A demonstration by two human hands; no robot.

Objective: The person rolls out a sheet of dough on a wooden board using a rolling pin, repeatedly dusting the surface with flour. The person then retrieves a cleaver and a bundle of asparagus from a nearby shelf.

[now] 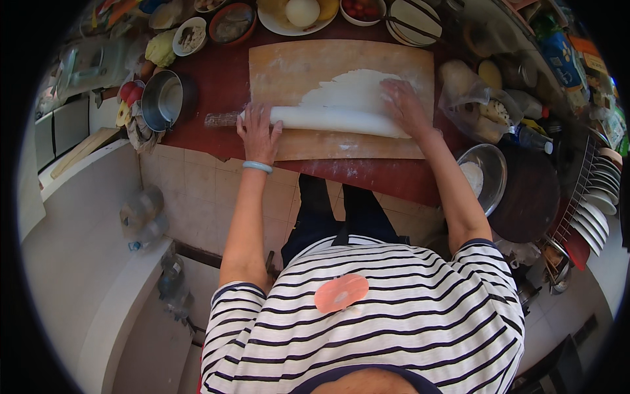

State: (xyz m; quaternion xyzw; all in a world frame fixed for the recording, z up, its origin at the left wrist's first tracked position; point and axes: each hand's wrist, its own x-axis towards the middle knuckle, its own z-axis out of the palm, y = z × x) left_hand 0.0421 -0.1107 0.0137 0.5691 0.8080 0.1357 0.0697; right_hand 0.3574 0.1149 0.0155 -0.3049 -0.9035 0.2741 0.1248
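Observation:
A thin sheet of white dough (354, 88) with a ragged far edge lies on a floured wooden board (290, 59). Its near part is wound in a long roll (325, 119) around a rolling pin, whose bare wooden end (221, 120) sticks out at the left. Over the roll's left end rests my left hand (258, 129), fingers spread, with a pale bangle on the wrist. My right hand (404, 106), a little blurred, lies over the right side of the sheet, fingers towards the far left. The roll's right end is partly hidden by my right forearm.
The board sits on a red table (216, 93). A metal pot (165, 101) stands left. Bowls of food and a large plate (275, 24) line the back. Right are bagged food (472, 106), a glass bowl of flour (485, 172), a round dark board (526, 192) and a dish rack (578, 187).

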